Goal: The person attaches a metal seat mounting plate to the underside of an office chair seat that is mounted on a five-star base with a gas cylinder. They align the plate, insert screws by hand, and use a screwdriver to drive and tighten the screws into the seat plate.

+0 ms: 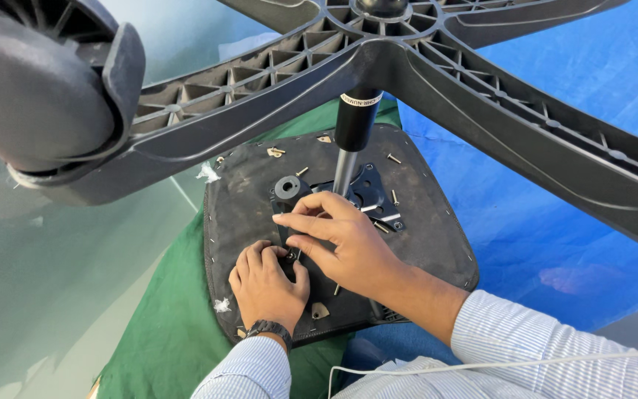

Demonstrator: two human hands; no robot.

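An upturned office chair seat (437,229) lies with its black underside facing me, a black metal mechanism plate (367,196) bolted at its middle. My left hand (266,284) rests curled on the seat at the plate's near left corner, fingertips pinching something small I cannot make out. Just to its right, my right hand (341,240) lies over the plate's left edge with fingers stretched leftward. The gas cylinder (352,137) rises from the plate to the black five-arm star base (481,81) overhead.
A grey caster wheel (38,89) looms large at the upper left. Loose screws (393,158) lie on the seat around the plate. Green cloth (164,325) lies beneath the seat on the left and a blue sheet (555,222) on the right. A white cable (496,364) crosses my sleeve.
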